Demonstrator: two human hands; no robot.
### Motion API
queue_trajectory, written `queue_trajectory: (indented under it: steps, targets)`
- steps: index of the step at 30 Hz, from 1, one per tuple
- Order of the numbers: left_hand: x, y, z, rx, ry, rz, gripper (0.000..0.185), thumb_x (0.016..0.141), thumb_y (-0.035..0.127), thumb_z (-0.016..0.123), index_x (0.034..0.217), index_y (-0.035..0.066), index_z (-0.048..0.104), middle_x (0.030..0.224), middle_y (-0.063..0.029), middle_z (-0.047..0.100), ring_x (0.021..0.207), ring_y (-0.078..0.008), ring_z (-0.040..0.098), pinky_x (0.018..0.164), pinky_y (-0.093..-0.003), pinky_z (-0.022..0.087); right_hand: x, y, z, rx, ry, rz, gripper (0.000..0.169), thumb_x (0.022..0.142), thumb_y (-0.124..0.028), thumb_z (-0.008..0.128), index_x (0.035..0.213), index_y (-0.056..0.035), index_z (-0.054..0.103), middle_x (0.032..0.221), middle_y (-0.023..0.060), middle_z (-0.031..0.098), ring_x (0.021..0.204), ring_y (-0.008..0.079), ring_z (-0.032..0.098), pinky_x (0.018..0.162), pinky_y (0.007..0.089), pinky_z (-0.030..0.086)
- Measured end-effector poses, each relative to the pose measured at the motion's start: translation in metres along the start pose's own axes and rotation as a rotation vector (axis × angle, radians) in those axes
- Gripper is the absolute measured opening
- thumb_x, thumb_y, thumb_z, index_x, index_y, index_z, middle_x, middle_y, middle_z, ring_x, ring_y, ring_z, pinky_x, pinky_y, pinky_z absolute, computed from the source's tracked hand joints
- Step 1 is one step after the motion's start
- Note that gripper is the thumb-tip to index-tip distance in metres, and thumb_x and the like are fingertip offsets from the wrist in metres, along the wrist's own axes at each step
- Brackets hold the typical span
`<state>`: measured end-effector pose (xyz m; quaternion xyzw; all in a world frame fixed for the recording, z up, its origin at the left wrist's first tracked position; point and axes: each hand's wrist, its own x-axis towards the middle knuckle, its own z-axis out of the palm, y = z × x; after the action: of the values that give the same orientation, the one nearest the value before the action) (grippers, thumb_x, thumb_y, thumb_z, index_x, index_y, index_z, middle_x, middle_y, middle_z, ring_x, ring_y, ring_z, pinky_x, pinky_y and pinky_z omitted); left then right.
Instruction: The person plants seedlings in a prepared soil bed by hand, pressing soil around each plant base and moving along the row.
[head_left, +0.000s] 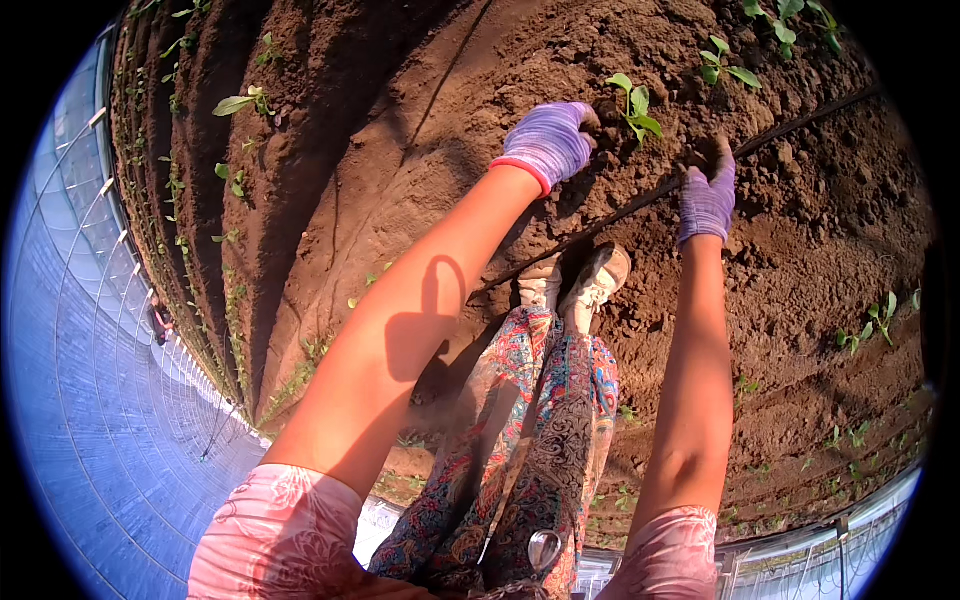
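Note:
My left hand (551, 142), in a purple knit glove with a red cuff, rests at the soil just left of a leafy green seedling (637, 111). Its fingertips are dark with dirt and partly hidden, so any hold on something there is unclear. On the other side of the seedling, lower down, is my right hand (709, 184) in a similar purple glove, its index finger pointing up and the other fingers curled near the soil. Between the hands runs a dark, thin hose or line (626, 210) over the brown earth. Another seedling (720, 66) grows farther up.
My shoes (600, 277) stand beside the dark line. Ridged rows with young plants (247, 101) lie at the left, and more seedlings (885, 322) at the right. A greenhouse wall of blue-looking film (97, 360) curves along the left, with a person (159, 319) far off.

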<state>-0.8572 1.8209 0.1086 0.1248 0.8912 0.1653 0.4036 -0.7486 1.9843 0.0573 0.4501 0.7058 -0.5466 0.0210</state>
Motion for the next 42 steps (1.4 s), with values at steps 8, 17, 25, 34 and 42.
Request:
queue_trajectory:
  steps: [8,17,25,34,42]
  targets:
    - [-0.069,-0.005,0.002,-0.323,-0.008,0.024,0.025,0.083,0.021,0.058,0.102,0.006,0.061,0.090,-0.0118,0.064,0.084,-0.0221,0.062,0.077,-0.0318,0.047,-0.125,0.117,-0.084,0.063,-0.074,0.549,0.034,0.088,-0.013,0.051,0.121,-0.0074,0.047,0.105,0.0077,0.056,0.083,0.0128,0.054,0.066,0.0252,0.048]
    - [-0.151,-0.017,0.032,-0.307,-0.230,0.109,0.027,0.082,0.027,0.054,0.100,0.009,0.062,0.094,-0.0180,0.059,0.091,-0.0325,0.056,0.082,-0.0392,0.044,-0.196,0.116,-0.160,-0.048,-0.102,0.659,0.031,0.088,-0.016,0.051,0.118,-0.0072,0.051,0.102,0.0061,0.058,0.083,0.0129,0.053,0.070,0.0257,0.046]
    - [-0.162,-0.001,0.033,-0.142,-0.446,0.163,0.026,0.081,0.020,0.054,0.103,0.007,0.060,0.096,-0.0176,0.060,0.088,-0.0327,0.058,0.080,-0.0379,0.045,-0.157,0.099,-0.184,0.043,-0.032,0.608,0.034,0.087,-0.014,0.053,0.118,-0.0024,0.050,0.109,0.0105,0.058,0.096,0.0194,0.054,0.086,0.0286,0.041]
    - [-0.093,0.053,0.062,-0.119,-0.401,0.184,0.025,0.082,0.022,0.054,0.100,0.007,0.060,0.095,-0.0160,0.059,0.090,-0.0316,0.057,0.080,-0.0377,0.045,-0.053,0.104,-0.204,-0.297,-0.113,0.364,0.033,0.087,-0.013,0.053,0.119,-0.0060,0.051,0.102,0.0072,0.060,0.085,0.0138,0.055,0.073,0.0251,0.047]
    - [-0.015,0.128,0.093,-0.155,-0.326,0.364,0.024,0.082,0.020,0.053,0.100,0.006,0.060,0.095,-0.0152,0.059,0.093,-0.0313,0.056,0.081,-0.0371,0.045,0.038,0.109,-0.193,-0.762,-0.214,0.253,0.043,0.083,-0.022,0.055,0.123,-0.0084,0.047,0.121,0.0170,0.050,0.109,0.0310,0.049,0.095,0.0364,0.037]
